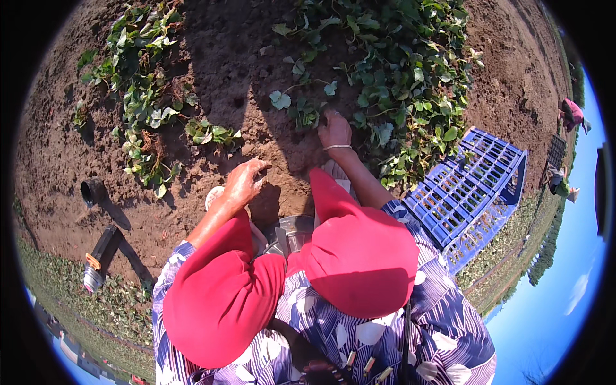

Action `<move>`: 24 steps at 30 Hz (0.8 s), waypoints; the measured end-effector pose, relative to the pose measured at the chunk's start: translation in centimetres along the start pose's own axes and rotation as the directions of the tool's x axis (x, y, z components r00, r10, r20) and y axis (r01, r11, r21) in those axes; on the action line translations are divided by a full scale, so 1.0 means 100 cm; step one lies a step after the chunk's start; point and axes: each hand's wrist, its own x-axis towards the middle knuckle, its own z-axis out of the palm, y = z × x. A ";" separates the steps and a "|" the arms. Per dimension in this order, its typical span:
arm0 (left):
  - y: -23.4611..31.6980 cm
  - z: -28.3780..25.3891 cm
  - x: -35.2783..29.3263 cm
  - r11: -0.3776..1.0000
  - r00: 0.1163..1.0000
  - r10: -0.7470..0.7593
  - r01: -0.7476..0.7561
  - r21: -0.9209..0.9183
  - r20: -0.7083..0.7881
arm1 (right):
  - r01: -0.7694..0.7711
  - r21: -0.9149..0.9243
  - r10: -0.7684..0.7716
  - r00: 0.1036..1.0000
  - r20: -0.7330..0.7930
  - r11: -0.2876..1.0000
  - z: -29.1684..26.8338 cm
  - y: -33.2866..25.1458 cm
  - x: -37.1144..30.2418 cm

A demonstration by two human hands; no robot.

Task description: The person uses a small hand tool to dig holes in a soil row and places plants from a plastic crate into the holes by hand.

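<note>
My right hand (335, 131) reaches down to the brown soil beside a small green seedling (307, 114) that looks like a strawberry plant. Its fingertips are in shade against the ground, so whether they grip anything is hidden. Over the bare soil (282, 173) to the left, my left hand (244, 183) hovers with fingers slightly bent and apart, nothing visible in it. Close to its left lies a loose plant (212, 133). Below and between my hands, a grey bucket (295, 232) is partly covered by my red-draped knees.
A heap of leafy plants (410, 70) spreads at the far right, and a row of uprooted plants (144, 96) lies on the left. The blue plastic crate (465, 186) rests at my right. A black pot (93, 191) and a dark bottle (104, 247) lie left. Other people (571, 117) work far right.
</note>
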 end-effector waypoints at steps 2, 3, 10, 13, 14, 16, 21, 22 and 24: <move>0.002 -0.002 0.000 0.997 0.995 -0.078 0.078 -0.003 0.062 | 0.014 0.023 -0.013 1.000 -0.022 1.000 0.000 -0.002 -0.001; 0.005 -0.003 0.002 0.994 0.989 -0.111 0.112 -0.003 0.095 | -0.011 0.039 0.012 0.999 -0.044 0.999 0.001 -0.002 -0.002; 0.016 -0.010 0.003 0.995 0.990 -0.093 0.095 -0.009 0.105 | -0.182 -0.042 0.183 0.983 0.023 0.982 -0.002 -0.012 0.014; 0.015 -0.006 0.007 0.993 0.984 -0.115 0.116 0.005 0.139 | -0.222 -0.059 0.224 0.974 0.037 0.973 0.000 -0.014 0.031; 0.014 -0.005 0.005 0.998 0.994 -0.055 0.055 -0.003 0.098 | -0.231 -0.056 0.234 0.971 0.049 0.971 0.003 -0.015 0.033; 0.015 -0.009 0.004 0.996 0.990 -0.089 0.090 -0.003 0.110 | -0.215 -0.055 0.216 0.976 0.025 0.975 0.009 -0.020 0.036; 0.040 -0.024 0.013 0.998 0.999 -0.028 0.026 0.052 0.044 | -0.192 -0.031 0.193 0.981 0.031 0.981 0.011 -0.013 0.042; 0.044 -0.027 0.017 0.998 0.997 -0.059 0.057 0.026 0.052 | -0.167 -0.016 0.168 0.984 0.058 0.986 0.010 -0.004 0.042; 0.038 -0.032 0.019 0.998 0.999 -0.043 0.042 0.037 0.020 | -0.074 0.067 0.065 0.990 0.127 0.995 -0.006 0.013 0.041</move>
